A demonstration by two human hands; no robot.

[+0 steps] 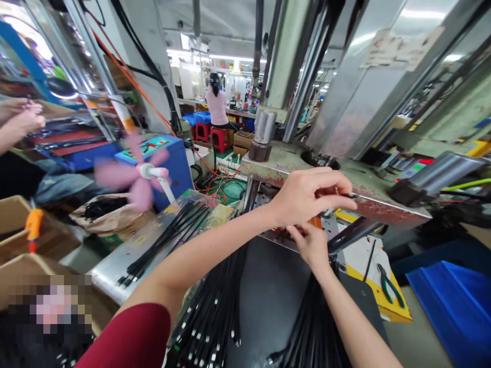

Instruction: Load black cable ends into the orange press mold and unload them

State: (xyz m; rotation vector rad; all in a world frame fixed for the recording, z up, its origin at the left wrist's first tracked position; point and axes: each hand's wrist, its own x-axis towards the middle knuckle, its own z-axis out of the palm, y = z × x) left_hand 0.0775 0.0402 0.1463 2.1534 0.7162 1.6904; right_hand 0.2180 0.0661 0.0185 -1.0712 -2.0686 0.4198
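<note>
My left hand (307, 197) reaches across, its fingers curled close to the front edge of the press plate (391, 207). A small dark bit shows between finger and thumb, too little to name. Lower down, my right hand (312, 245) has its fingers drawn together at the orange and metal parts under the plate; what they grip is hidden. Below my hands, black cables (215, 306) with small metal plugs hang in a thick bundle at the left of a dark work surface (268, 301). Another bundle of black cables (314, 327) lies beneath my right forearm.
More cables (164, 240) lie on a metal table at left, near a spinning pink fan (143, 171) and a blue machine (169, 158). Pliers (390, 286) rest on a yellow-edged board at right, beside a blue bin (452, 306). Another person's hands (23, 117) show at far left.
</note>
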